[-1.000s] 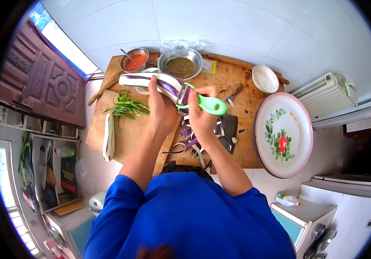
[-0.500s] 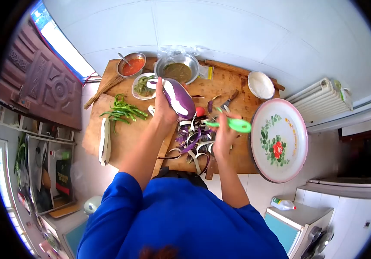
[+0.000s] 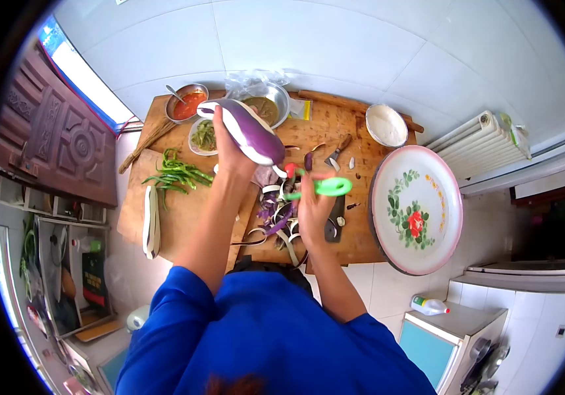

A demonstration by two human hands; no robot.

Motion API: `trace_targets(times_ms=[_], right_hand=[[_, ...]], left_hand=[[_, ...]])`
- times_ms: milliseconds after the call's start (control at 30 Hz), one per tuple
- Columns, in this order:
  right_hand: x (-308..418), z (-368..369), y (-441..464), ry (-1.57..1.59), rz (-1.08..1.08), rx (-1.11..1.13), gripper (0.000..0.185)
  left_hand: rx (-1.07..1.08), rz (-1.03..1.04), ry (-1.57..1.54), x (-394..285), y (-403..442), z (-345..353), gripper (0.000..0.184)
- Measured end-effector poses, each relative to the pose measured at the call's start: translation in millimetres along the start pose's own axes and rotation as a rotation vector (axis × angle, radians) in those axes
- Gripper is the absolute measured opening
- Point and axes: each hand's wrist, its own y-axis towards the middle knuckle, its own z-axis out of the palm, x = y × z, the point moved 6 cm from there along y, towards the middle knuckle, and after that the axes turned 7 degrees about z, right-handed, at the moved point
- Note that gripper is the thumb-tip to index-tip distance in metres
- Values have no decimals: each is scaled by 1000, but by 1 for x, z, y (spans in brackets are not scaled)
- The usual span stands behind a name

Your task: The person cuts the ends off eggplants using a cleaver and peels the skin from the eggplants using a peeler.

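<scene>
My left hand (image 3: 231,157) is wrapped round a partly peeled eggplant (image 3: 253,133), which tilts down to the right over the table. White stripes run between its purple skin. My right hand (image 3: 313,212) grips a green peeler (image 3: 335,187) close to the eggplant's lower end; its blade is hard to make out. Beneath both hands lies a heap of purple and white peels (image 3: 274,212). To the left, a peeled eggplant (image 3: 151,220) and green peppers (image 3: 176,172) rest on a cutting board (image 3: 187,230).
A small knife (image 3: 343,143) lies on the wooden table (image 3: 355,224). Along the back are a bowl of red sauce (image 3: 189,104), a metal bowl (image 3: 281,99) and a bowl of white stuff (image 3: 386,125). A large flowered tray (image 3: 450,227) overhangs the right edge.
The peeler has come left and nearer to the eggplant's lower end. The eggplant has shifted left and up in view, while the whole view has also moved slightly.
</scene>
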Motion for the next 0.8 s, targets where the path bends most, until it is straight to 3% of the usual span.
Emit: trace_targets(times_ms=[67, 100, 200, 267, 300, 367, 400, 500, 567, 633, 700, 767, 800], right_hand=[[-36, -32, -3, 37, 131, -126, 10], [-34, -42, 0, 38, 65, -185, 9], [52, 22, 10, 94, -56, -50, 9], [69, 57, 38, 26, -118, 81, 5], [69, 68, 47, 16, -127, 134, 6], [60, 67, 49, -66, -124, 90, 5], [56, 67, 51, -151, -122, 51, 5], [47, 50, 30, 146, -49, 47, 9], [28, 34, 16, 117, 6, 24, 11], [-24, 7, 7, 28, 157, 4, 12], [-10, -9, 12, 113, 22, -137, 10], [39, 20, 27, 194, -71, 5, 10], [54, 39, 34, 138, 5, 37, 10]], left_hand=[[-57, -3, 67, -6, 7, 2, 49], [-27, -17, 151, -6, 8, 1, 49], [-104, -42, 196, 17, -9, 0, 49], [-71, 0, 327, 26, -23, 8, 33], [98, -87, 304, 32, -25, 8, 31], [-29, 64, 323, 27, -25, 14, 30], [-28, 71, 322, 24, -24, 14, 30], [-63, 91, 393, 11, -17, 6, 31], [-114, 101, 273, 0, -3, -1, 45], [-145, 90, 194, -9, -6, 11, 47], [-78, 184, 410, -15, 1, 9, 44], [-72, 213, 468, -8, -10, 5, 37], [-97, 185, 521, -2, -18, 5, 35]])
